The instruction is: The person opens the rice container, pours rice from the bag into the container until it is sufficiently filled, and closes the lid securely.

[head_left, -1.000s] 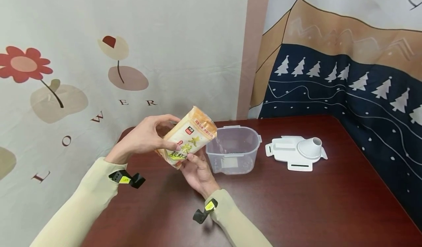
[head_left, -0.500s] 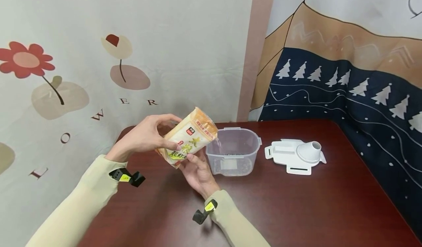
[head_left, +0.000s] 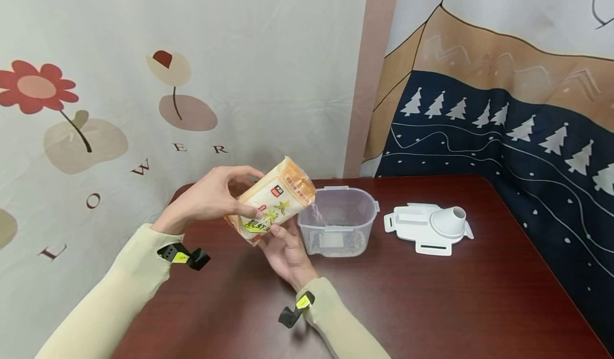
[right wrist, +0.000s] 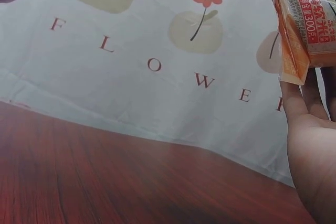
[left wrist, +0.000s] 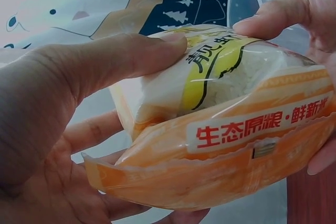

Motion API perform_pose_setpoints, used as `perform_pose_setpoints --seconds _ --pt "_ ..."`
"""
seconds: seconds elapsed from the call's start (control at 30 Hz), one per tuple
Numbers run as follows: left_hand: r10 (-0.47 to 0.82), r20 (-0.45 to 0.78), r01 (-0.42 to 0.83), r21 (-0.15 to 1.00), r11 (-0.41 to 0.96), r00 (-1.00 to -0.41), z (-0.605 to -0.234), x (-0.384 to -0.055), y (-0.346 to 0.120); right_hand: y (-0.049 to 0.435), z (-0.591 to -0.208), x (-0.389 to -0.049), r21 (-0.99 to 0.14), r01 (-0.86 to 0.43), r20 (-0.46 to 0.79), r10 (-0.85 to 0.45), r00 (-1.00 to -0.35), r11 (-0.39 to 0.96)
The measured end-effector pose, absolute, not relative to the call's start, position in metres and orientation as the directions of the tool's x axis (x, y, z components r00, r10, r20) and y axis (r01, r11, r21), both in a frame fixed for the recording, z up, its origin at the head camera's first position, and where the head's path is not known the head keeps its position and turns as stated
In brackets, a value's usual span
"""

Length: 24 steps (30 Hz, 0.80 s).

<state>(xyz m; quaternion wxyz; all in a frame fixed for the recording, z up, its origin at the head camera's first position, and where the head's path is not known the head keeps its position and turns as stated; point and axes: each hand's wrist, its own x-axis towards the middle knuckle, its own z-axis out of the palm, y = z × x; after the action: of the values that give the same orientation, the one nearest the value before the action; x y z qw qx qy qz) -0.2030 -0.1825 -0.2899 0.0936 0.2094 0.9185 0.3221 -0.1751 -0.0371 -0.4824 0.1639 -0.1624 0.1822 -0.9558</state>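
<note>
Head: grains (head_left: 356, 243) in clear tub (head_left: 352, 204)

Tub (head_left: 331, 239) on table (head_left: 431, 306), bag (head_left: 274, 200) to its left, lid (head_left: 427, 227) right

Bag (left wrist: 252, 150): thin plastic film, glossy and creased, with bright highlights along the folds. Container (head_left: 339, 240): translucent plastic, smooth-walled, with a light sheen. Lid (head_left: 415, 229): opaque moulded plastic, smooth, satin to matt. Bench (head_left: 431, 300): wood-look top with streaky grain, smooth, softly reflective. Backdrop (head_left: 278, 82): printed cloth, matt, lightly wrinkled. Sleeves (head_left: 129, 274): soft cloth, matt, finely ribbed in places. Wrist straps (head_left: 196, 259): dark, dull finish; material cannot be confirmed.
</note>
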Motion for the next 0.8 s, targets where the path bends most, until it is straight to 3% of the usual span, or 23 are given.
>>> perform_pose_setpoints --seconds 0.8 --pt "0.448 -0.032 0.336 0.613 0.715 -0.894 -0.2877 -0.1998 -0.1856 -0.0411 -0.4818 -0.1699 -0.386 0.269 0.262 -0.384 -0.885 -0.883"
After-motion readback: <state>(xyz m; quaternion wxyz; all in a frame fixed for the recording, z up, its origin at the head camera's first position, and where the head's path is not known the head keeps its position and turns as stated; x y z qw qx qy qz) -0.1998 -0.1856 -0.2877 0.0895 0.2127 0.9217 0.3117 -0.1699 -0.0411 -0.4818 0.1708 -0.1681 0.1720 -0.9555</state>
